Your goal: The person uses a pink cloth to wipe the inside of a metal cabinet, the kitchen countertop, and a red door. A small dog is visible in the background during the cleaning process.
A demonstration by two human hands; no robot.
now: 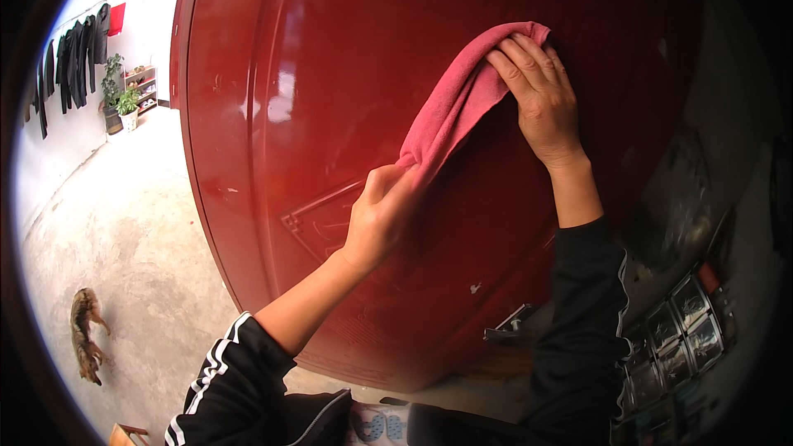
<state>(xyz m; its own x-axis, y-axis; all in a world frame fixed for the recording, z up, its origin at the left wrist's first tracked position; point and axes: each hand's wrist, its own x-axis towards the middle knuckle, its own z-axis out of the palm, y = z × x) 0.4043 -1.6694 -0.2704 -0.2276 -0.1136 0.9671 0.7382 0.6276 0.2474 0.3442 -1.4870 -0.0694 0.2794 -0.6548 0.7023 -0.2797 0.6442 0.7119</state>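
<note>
A pink cloth stretches slantwise between both hands, in front of a glossy dark red door with raised panel mouldings. My left hand pinches the cloth's lower end between thumb and fingers. Higher and to the right, my right hand lies with its fingers over the cloth's upper end, pressing it on the door's surface; its thumb is hidden. Near the door's lower right edge sits a metal fitting, perhaps a handle or latch. Small pale marks show on the red surface.
At far left a dog is on the concrete floor. Dark clothes hang by a white wall, near potted plants and a shoe rack. A glass-paned metal frame stands at lower right, and a wooden stool at bottom left.
</note>
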